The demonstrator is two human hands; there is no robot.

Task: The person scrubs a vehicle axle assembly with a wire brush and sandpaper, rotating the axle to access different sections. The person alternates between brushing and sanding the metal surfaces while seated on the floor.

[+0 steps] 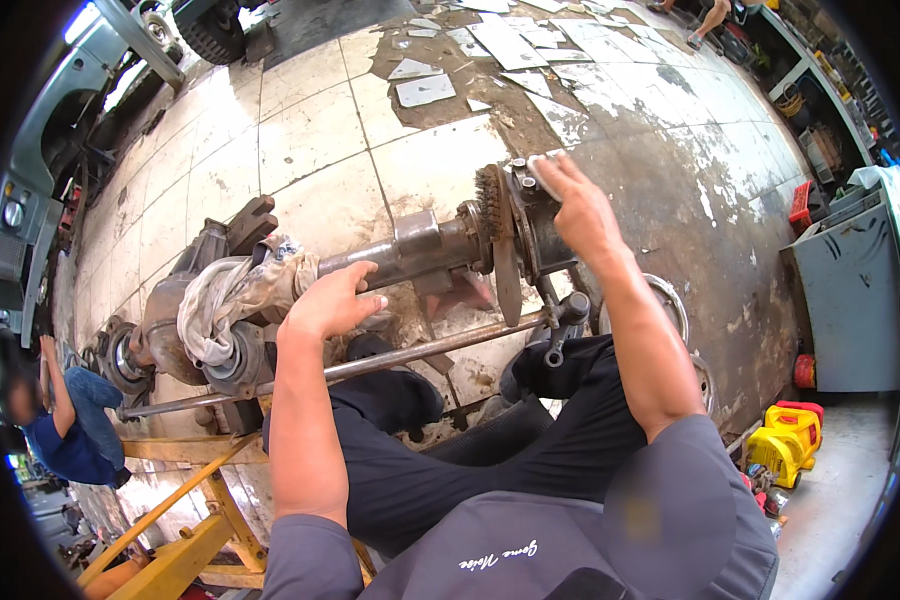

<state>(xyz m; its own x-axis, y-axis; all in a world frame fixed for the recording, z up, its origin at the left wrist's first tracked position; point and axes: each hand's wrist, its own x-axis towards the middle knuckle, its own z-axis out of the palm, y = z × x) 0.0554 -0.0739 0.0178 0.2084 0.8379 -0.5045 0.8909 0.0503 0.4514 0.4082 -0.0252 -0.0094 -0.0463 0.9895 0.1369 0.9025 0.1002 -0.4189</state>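
A greasy vehicle axle (370, 262) lies across in front of my knees, its bulky rounded housing on the left. My left hand (335, 300) is open near the axle tube, thumb and fingers apart. A crumpled pale rag (232, 300) is draped over the housing beside it. My right hand (587, 215) is at the axle's right end, fingers together over a small white piece (547, 160), possibly cloth or paper, against the bolted flange (532, 215). A wire brush (500, 235) leans upright next to the flange, bristles up. A long steel rod (430, 347) runs between the axle and my legs.
Yellow metal framework (185, 550) stands at the lower left, near a crouching person (75, 420). Broken tiles (510, 45) lie on the floor ahead. A grey cabinet (850, 290) and a yellow case (785, 445) are on the right. A vehicle (45, 170) stands at the left.
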